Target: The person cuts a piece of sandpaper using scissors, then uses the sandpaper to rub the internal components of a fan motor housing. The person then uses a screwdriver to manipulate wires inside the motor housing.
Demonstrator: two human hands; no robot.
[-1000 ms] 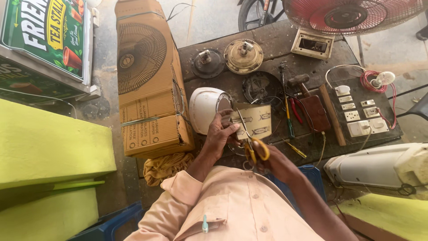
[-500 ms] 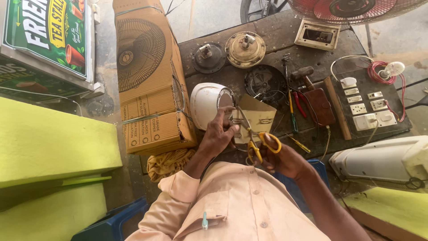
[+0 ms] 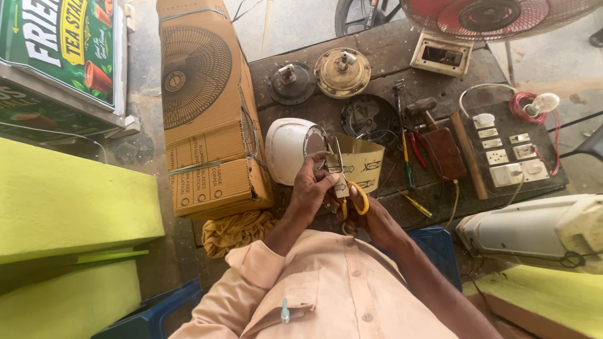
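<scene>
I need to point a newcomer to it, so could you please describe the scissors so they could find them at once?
Start at the tall cardboard box on the left of the dark workbench. Right of it lies a white dome-shaped cover, and just below that the scissors sit in the right hand. Their yellow handles set them apart.

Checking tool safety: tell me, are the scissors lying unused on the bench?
No, the right hand grips the yellow-handled scissors, blades at the card sheet.

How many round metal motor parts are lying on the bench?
3: a dark one at the back left, a brass-coloured one beside it, and a black one nearer the scissors. More may be hidden.
</scene>
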